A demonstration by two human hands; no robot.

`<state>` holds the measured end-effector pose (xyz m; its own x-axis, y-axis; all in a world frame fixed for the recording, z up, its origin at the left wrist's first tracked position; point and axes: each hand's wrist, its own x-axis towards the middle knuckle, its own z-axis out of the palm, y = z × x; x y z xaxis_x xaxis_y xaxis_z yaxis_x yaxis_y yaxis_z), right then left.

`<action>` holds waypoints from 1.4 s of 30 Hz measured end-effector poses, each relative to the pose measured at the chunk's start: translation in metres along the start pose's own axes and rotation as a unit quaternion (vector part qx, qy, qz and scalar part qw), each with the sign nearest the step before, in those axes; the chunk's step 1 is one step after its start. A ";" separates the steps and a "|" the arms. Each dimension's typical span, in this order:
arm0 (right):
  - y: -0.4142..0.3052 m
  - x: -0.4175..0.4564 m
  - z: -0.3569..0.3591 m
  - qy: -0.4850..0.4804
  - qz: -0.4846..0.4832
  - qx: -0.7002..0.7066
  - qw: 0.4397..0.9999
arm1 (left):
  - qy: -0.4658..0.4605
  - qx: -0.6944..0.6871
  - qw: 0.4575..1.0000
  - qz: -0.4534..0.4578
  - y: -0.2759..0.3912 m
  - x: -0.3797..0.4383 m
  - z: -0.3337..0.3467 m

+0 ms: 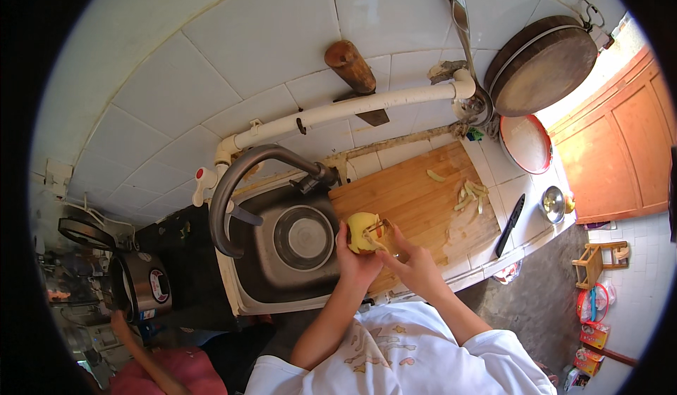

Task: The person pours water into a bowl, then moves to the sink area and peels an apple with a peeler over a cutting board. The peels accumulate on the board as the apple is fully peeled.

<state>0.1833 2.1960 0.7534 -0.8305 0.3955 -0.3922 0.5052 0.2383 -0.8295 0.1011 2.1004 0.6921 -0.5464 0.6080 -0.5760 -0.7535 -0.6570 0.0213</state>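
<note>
My left hand [355,260] holds a partly peeled apple [361,227] above the near left edge of a wooden cutting board [402,204]. The apple's flesh is pale yellow, and some reddish skin shows. My right hand [415,263] grips a peeler [378,226] against the apple's right side, its handle mostly hidden by the fingers. A strip of peel [378,244] hangs between the hands. Several pale green pieces [470,194] lie on the board's right part, with one separate piece [436,175] farther back.
Left of the board is a steel sink [254,284] with a metal bowl [304,238] under a curved faucet [232,183]. A black knife [511,226], a small metal bowl [553,204] and a red-rimmed basin [526,144] stand right. Another person [164,368] is beside a cooker [140,286] at lower left.
</note>
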 end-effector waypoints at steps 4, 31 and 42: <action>-0.010 -0.010 0.003 -0.075 0.059 -0.002 0.995 | -0.088 0.062 0.994 -0.007 0.011 0.011 -0.006; 0.013 0.013 -0.012 0.060 -0.032 0.447 0.892 | -0.058 0.055 0.982 -0.174 -0.012 -0.016 0.017; 0.061 0.036 -0.060 0.367 -0.092 0.107 0.920 | -0.098 0.030 0.974 -0.202 -0.003 -0.018 0.005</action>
<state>0.1980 2.2781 0.7119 -0.4757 0.8767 0.0710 0.2493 0.2118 -0.9450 0.1111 2.0933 0.7061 -0.2548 0.8889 -0.3807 -0.9384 -0.3223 -0.1243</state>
